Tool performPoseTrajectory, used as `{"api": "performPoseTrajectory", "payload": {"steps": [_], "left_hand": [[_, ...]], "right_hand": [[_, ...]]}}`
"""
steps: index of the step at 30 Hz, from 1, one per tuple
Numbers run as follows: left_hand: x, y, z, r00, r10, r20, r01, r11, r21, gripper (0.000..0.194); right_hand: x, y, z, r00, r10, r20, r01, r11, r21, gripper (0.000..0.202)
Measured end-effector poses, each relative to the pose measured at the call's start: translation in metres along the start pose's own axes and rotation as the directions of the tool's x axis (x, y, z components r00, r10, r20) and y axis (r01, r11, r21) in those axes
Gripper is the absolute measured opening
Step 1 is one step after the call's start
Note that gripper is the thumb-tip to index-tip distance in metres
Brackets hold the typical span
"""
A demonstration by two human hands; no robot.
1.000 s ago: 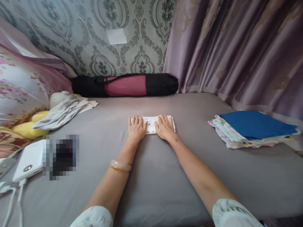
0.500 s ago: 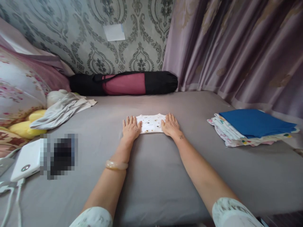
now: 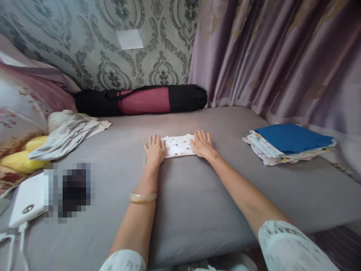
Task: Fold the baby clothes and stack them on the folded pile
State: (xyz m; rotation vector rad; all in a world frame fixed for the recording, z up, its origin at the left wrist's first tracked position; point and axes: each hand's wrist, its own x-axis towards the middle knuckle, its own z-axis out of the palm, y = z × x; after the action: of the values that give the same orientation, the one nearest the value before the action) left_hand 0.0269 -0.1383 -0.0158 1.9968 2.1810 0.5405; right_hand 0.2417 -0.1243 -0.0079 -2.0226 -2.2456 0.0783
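A small folded white cloth with tiny coloured prints [image 3: 178, 145] lies flat on the grey bed sheet [image 3: 180, 195]. My left hand [image 3: 154, 149] rests palm down on its left end, fingers spread. My right hand [image 3: 202, 143] lies flat on its right end in the same way. Neither hand grips anything. A pale bangle sits on my left wrist.
A stack of folded cloths topped by a blue one [image 3: 290, 143] sits at the right. A black and maroon roll bag [image 3: 141, 99] lies along the wall. Grey garments [image 3: 67, 133], pillows, a yellow soft toy and a white device [image 3: 25, 199] crowd the left.
My hands slid apart from the middle of the folded cloth to its two ends, baring its centre. The view shifted slightly to the right.
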Motion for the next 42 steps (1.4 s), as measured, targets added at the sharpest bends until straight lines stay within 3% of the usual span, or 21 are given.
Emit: {"api": "performPoseTrajectory", "payload": {"steps": [3,8,13,18,23,29,35,39,42], "left_hand": [[-0.002,0.001,0.0,0.999,0.052,-0.008,-0.052,0.999,0.008,0.054],[-0.001,-0.006,0.004,0.995,0.026,0.093,-0.025,1.0,-0.013,0.052],[0.002,-0.006,0.001,0.995,0.01,0.104,-0.004,0.998,-0.059,0.048],[0.004,-0.005,-0.005,0.998,-0.001,0.059,0.005,0.996,-0.084,0.045],[0.004,-0.009,-0.003,0.997,0.006,0.076,0.0,0.997,-0.079,0.042],[0.005,-0.01,-0.001,0.999,0.015,0.029,-0.011,0.993,-0.117,0.038],[0.009,-0.013,0.001,0.999,-0.006,-0.036,-0.002,0.976,-0.219,0.039],[0.012,-0.014,0.002,0.996,-0.055,-0.071,0.031,0.949,-0.314,0.039],[0.016,-0.014,0.001,0.99,-0.117,-0.085,0.075,0.919,-0.386,0.039]], "right_hand": [[0.0,0.001,0.002,0.996,-0.091,0.007,0.091,0.996,-0.007,0.065],[0.004,0.009,0.012,0.993,-0.072,0.095,0.071,0.997,0.016,0.068],[0.005,0.005,0.0,0.986,-0.055,0.159,0.051,0.998,0.029,0.068],[0.003,-0.014,-0.005,0.988,-0.129,0.087,0.123,0.99,0.067,0.06],[0.0,-0.018,0.006,0.984,-0.146,0.106,0.138,0.987,0.08,0.059],[0.002,-0.026,-0.003,0.981,-0.146,0.126,0.137,0.987,0.08,0.058],[-0.003,-0.063,0.005,0.972,-0.221,0.075,0.209,0.967,0.143,0.055],[-0.005,-0.069,0.011,0.976,-0.212,0.042,0.206,0.971,0.121,0.053],[-0.003,-0.069,0.005,0.973,-0.213,0.087,0.202,0.972,0.12,0.053]]}}
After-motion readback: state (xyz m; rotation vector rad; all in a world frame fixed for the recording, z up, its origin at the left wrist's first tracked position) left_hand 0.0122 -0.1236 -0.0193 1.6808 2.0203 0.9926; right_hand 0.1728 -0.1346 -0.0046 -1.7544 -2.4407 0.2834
